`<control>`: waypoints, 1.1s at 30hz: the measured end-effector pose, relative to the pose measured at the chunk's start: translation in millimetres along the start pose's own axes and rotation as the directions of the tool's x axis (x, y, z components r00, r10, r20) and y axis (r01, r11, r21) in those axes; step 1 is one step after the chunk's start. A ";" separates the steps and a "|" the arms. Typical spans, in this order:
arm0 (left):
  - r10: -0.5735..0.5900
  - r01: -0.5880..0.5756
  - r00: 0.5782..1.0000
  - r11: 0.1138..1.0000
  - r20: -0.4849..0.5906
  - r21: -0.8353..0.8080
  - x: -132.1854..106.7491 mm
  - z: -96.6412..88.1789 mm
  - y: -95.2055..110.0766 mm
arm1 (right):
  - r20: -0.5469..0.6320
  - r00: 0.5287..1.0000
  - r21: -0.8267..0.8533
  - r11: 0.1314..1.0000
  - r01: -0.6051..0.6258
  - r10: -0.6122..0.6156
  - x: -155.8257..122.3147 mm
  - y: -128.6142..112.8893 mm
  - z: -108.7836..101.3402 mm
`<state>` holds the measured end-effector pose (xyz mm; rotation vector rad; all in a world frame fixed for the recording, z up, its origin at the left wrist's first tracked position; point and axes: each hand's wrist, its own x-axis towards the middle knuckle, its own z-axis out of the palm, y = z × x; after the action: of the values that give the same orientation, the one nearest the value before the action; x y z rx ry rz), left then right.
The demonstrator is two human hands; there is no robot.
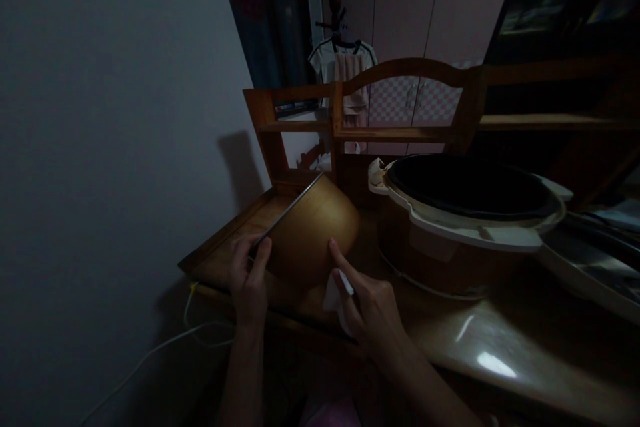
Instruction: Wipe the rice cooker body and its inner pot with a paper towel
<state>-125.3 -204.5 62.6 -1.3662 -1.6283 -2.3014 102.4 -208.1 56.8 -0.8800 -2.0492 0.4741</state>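
A round metal inner pot (310, 233) lies tipped on its side on the wooden desk (450, 340), its outer wall facing me. My left hand (250, 280) grips the pot's rim at the lower left, fingers pinched over the edge. My right hand (367, 307) holds a small white cloth or tissue (334, 293), with the index finger stretched out and touching the pot's outer wall. The room is dim.
An open rice cooker (465, 227) with a white rim and dark cavity stands right of the pot; its lid (590, 267) lies open further right. A wooden desk shelf (390, 127) runs behind. A white cable (165, 343) hangs off the desk's left edge beside the wall.
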 end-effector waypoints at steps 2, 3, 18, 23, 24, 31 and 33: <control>0.002 -0.002 0.999 1.000 0.033 0.014 -2.7 -0.8 2.3 | -0.017 1.000 -0.010 1.000 -0.011 0.011 0.6 1.5 -0.4; -0.001 0.001 0.999 1.000 0.050 0.009 -4.1 -0.6 4.4 | -0.023 1.000 -0.013 1.000 -0.021 0.020 1.2 2.0 -1.0; -0.053 -0.025 0.985 0.894 -0.162 -0.447 1.8 7.0 15.3 | -0.022 1.000 -0.116 0.993 0.001 -0.003 -1.9 -1.0 3.6; -0.067 -0.024 0.978 0.905 -0.197 -0.424 -1.3 -0.5 7.1 | 0.024 1.000 -0.137 0.991 0.006 -0.003 -0.6 -6.6 6.5; -0.065 -0.020 0.978 0.915 -0.197 -0.402 -2.1 -1.2 7.9 | 0.034 0.999 -0.147 0.989 0.010 -0.005 -0.7 -8.4 6.6; -0.028 0.029 0.985 1.000 -0.172 0.002 -3.2 4.7 32.5 | 0.105 0.994 -0.258 0.964 0.070 -0.044 -8.5 -17.8 11.1; 0.041 -0.026 0.995 0.988 -0.094 0.152 0.0 8.0 36.1 | 0.109 0.992 -0.292 0.953 0.085 -0.056 -12.1 -17.8 14.3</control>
<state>-103.6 -214.9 90.7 -1.2219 -1.6963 -2.1405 88.2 -229.3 52.6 -0.9697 -2.2738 0.1751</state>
